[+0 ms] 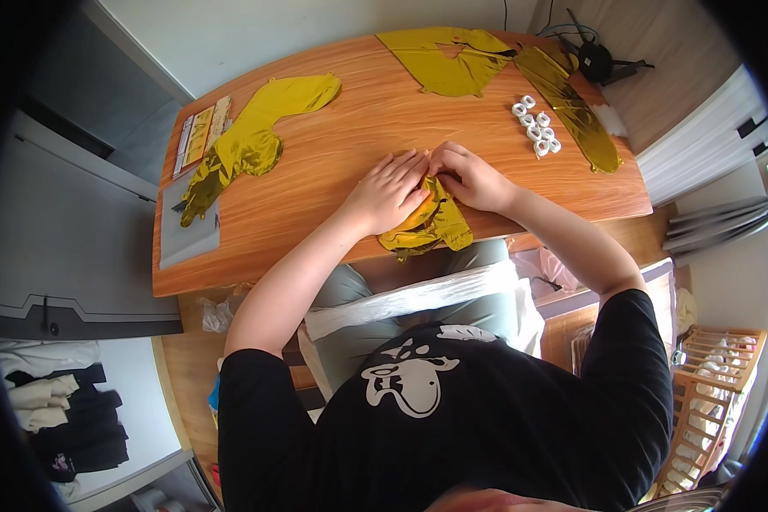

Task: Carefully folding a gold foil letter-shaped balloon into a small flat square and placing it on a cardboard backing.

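Note:
A crumpled gold foil balloon [444, 224] lies at the table's near edge, between my two hands. My left hand [392, 193] rests flat over its left side, fingers stretched out and lying close together. On the other side, my right hand [474, 177] is closed, thumb and fingers pinching the foil's upper end. The fingertips of both hands nearly meet there, so the exact grip is partly hidden. Flat gold foil balloons are spread about: one [269, 111] to the left, one [448, 64] at the back, and a long one [572, 107] at the right.
Several small white rolls [533, 128] sit in a cluster at the table's right. A printed packet [200, 132] and a translucent plastic sheet [188, 235] are at the left edge. A black device with antennas [596, 61] occupies the back right corner. White material [418, 299] lies across my lap.

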`<action>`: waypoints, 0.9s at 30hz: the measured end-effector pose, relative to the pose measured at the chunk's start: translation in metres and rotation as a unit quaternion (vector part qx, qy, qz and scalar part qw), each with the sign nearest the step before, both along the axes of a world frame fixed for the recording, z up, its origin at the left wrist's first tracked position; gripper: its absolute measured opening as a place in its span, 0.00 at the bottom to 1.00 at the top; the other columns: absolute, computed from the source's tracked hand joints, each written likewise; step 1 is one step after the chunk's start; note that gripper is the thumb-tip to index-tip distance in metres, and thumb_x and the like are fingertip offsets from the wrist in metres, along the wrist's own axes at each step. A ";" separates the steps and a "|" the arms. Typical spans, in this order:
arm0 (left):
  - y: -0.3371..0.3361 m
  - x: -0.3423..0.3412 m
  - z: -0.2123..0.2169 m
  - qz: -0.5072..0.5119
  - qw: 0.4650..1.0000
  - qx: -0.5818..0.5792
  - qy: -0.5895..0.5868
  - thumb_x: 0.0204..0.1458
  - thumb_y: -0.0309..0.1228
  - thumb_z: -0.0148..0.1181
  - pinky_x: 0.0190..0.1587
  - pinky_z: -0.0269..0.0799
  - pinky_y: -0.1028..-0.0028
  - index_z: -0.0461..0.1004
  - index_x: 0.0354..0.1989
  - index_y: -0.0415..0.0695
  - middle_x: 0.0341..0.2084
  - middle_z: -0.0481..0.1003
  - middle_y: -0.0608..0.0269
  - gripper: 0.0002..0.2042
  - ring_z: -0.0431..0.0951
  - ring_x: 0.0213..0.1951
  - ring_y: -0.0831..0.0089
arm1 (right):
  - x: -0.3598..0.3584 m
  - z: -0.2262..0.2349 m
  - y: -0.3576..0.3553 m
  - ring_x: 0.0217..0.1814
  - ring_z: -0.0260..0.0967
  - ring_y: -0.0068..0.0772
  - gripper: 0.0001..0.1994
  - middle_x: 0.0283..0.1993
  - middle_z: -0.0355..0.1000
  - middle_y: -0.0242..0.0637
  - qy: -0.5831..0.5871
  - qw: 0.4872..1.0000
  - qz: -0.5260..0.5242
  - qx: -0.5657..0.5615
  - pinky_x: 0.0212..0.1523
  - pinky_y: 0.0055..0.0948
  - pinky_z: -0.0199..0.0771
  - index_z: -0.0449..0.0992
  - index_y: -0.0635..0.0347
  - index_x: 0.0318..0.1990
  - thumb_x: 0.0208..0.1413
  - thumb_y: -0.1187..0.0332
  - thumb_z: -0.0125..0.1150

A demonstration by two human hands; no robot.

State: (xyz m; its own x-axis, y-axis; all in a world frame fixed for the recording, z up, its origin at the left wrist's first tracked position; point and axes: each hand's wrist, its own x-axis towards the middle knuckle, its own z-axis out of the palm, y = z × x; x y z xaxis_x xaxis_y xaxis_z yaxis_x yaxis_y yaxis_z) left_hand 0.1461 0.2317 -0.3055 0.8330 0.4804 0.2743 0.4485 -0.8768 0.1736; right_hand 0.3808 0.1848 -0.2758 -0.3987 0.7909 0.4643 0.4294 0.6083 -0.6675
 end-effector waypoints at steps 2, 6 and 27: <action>-0.001 0.000 0.001 0.001 1.000 -0.004 0.004 0.71 0.52 0.37 0.77 0.47 0.57 0.57 0.74 0.41 0.74 0.59 0.55 0.32 0.56 0.75 0.61 | 0.003 0.000 -0.001 0.46 0.75 0.50 0.07 0.45 0.73 0.42 -0.007 1.000 0.006 -0.003 0.49 0.38 0.78 0.78 0.61 0.41 0.56 0.79 0.64; -0.002 0.000 0.003 0.000 1.000 -0.001 0.019 0.71 0.52 0.37 0.77 0.46 0.57 0.56 0.74 0.41 0.74 0.59 0.55 0.32 0.55 0.76 0.61 | 0.009 -0.001 -0.006 0.47 0.78 0.47 0.07 0.48 0.77 0.42 -0.104 0.993 -0.028 0.037 0.49 0.38 0.80 0.81 0.63 0.41 0.55 0.78 0.66; -0.002 0.001 0.001 0.011 0.999 -0.010 0.030 0.71 0.49 0.40 0.77 0.46 0.58 0.51 0.76 0.41 0.74 0.57 0.51 0.32 0.54 0.76 0.60 | -0.001 0.004 -0.001 0.46 0.78 0.48 0.06 0.43 0.78 0.43 -0.085 0.994 -0.054 0.030 0.48 0.38 0.79 0.81 0.64 0.38 0.52 0.78 0.67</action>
